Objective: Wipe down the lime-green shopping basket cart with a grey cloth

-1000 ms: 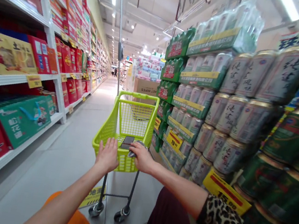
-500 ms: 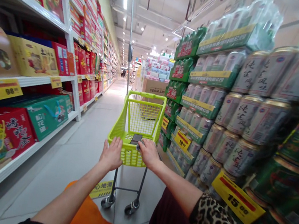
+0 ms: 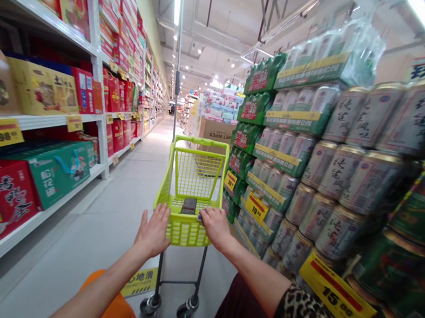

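A lime-green plastic shopping cart (image 3: 187, 238) on dark legs with casters stands right in front of me. My left hand (image 3: 154, 229) lies on the near left corner of its basket, with the fingers stretched forward and slightly apart. On the near right edge, my right hand (image 3: 217, 228) has its fingers bent over the rim. Something small and dark shows at those fingertips, too small to make out. Inside the basket, between the hands, lies a dark flat phone-like object (image 3: 189, 206).
White shelves (image 3: 79, 122) with boxed goods line the left side. Stacked silver beer cans (image 3: 341, 173) and green-wrapped can packs (image 3: 285, 155) rise close on the right. Farther along stands a cardboard carton (image 3: 215, 132). A yellow floor sign (image 3: 139, 282) lies beneath the cart's left side.
The view has tipped upward slightly, so the shelves and can stacks sit lower. The cart appears a little lower and farther left, with both hands still at its near edge.
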Available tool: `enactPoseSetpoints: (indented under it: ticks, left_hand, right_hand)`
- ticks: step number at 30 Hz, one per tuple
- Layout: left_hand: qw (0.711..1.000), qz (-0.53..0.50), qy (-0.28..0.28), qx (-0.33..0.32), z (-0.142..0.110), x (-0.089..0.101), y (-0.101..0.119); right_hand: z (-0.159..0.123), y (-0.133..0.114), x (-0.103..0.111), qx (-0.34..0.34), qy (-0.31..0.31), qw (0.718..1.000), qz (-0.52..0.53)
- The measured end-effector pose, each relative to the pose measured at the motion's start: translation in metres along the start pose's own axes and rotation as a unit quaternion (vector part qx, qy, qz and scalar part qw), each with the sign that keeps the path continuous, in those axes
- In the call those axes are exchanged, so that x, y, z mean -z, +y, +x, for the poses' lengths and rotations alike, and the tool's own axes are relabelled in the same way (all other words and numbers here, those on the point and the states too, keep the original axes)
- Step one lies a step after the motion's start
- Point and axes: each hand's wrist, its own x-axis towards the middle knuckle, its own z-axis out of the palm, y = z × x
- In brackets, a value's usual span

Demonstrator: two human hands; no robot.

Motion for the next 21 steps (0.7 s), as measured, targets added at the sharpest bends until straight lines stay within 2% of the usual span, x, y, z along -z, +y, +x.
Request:
enactPoseSetpoints:
  ticks: [5, 8, 10, 14, 18, 21]
  left_hand:
    - [1.0, 0.003, -0.002, -0.011, 0.001, 0.001, 0.007]
    - [1.0, 0.008, 0.001, -0.013, 0.002, 0.0, 0.005]
    - [1.0, 0.013, 0.004, -0.023, 0.003, -0.001, 0.001]
    - [0.999, 0.024, 0.02, -0.02, 0.002, -0.001, -0.007]
    - [0.999, 0.019, 0.021, -0.025, 0.003, -0.002, -0.003]
    - [1.0, 0.01, 0.014, -0.013, 0.006, -0.003, 0.005]
  right_hand:
    - [0.027, -0.026, -0.004, 0.015, -0.023, 1.0, 0.011]
    - [0.042, -0.045, -0.009, 0.046, -0.018, 0.998, 0.031]
    - [0.045, -0.048, -0.011, 0.072, -0.007, 0.997, 0.035]
    - [0.027, -0.021, -0.012, 0.097, 0.016, 0.994, 0.048]
    - [0.01, 0.011, -0.013, 0.039, 0.033, 0.997, 0.06]
    - [0.016, 0.005, -0.017, 0.008, 0.029, 0.998, 0.058]
